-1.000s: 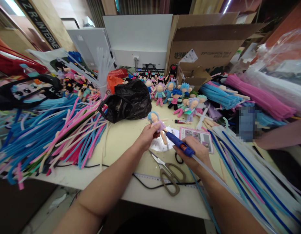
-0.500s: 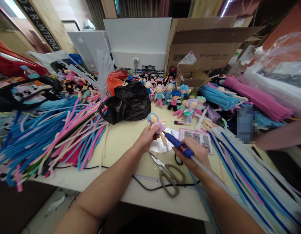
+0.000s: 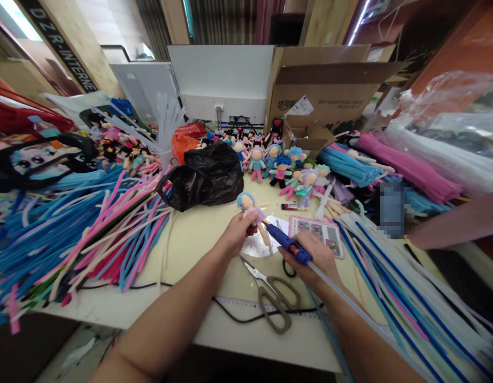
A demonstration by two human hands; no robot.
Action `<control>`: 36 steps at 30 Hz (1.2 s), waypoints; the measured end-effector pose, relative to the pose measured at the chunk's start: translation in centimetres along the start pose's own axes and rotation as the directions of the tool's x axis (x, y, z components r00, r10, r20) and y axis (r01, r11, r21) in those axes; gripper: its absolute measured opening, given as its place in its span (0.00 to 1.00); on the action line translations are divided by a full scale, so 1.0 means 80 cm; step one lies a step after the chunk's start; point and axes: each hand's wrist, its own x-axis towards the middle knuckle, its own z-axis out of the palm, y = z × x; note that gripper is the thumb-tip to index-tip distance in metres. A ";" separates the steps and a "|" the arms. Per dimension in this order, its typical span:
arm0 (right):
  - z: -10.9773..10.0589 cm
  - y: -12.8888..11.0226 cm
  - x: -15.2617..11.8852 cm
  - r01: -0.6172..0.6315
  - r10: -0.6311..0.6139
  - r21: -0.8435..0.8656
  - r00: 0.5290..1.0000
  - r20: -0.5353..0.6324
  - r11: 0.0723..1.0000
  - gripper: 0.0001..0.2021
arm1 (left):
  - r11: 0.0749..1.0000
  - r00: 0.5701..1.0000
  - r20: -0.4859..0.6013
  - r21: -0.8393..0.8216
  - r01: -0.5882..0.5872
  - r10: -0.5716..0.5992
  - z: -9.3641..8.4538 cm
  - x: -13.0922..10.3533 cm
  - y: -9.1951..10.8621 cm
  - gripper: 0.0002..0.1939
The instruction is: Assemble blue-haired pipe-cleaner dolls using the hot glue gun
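Bench with a pale yellow top (image 3: 190, 250) is pretty packed: big brown cardboard box (image 3: 320, 88) at the back edge, right of centre, and a huge heap of blue, pink and cream fuzzy stems (image 3: 82, 207) spilling over the front left corner. Along the back edge there's a crowd of small fuzzy dolls in coloured outfits (image 3: 257, 162), with a crumpled black plastic bag (image 3: 212, 178) to their left. Scissors with grey-brown handles (image 3: 266, 281) lie partly open near the front edge. The right hand (image 3: 317, 256) has its fingers wrapped round a blue plastic glue gun (image 3: 285, 242); can't tell if the trigger's squeezed. The left hand (image 3: 240, 232) has thumb and fingers pinching a small blue-haired doll in lilac (image 3: 259, 215), held up around mid-bench, in front of the crowd. The nozzle is right by its lower body, though I can't make out whether it's touching. Progress-wise, I'd call this one well past halfway: head, hair and lilac top look done. The leg I can see is bare peach, while some of the crowd wear trousers, so my guess is the lower half is what's left.
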 end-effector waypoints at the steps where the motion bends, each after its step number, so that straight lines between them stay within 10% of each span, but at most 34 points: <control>1: 0.000 0.000 0.000 0.006 -0.006 0.007 1.000 0.004 1.000 0.09 | 1.000 1.000 -0.003 0.004 0.002 -0.002 0.000 0.000 0.000 0.23; 36: 0.005 -0.001 -0.002 -0.004 0.002 0.042 0.999 0.036 0.999 0.09 | 1.000 1.000 -0.018 0.006 -0.001 0.002 -0.001 0.002 -0.003 0.22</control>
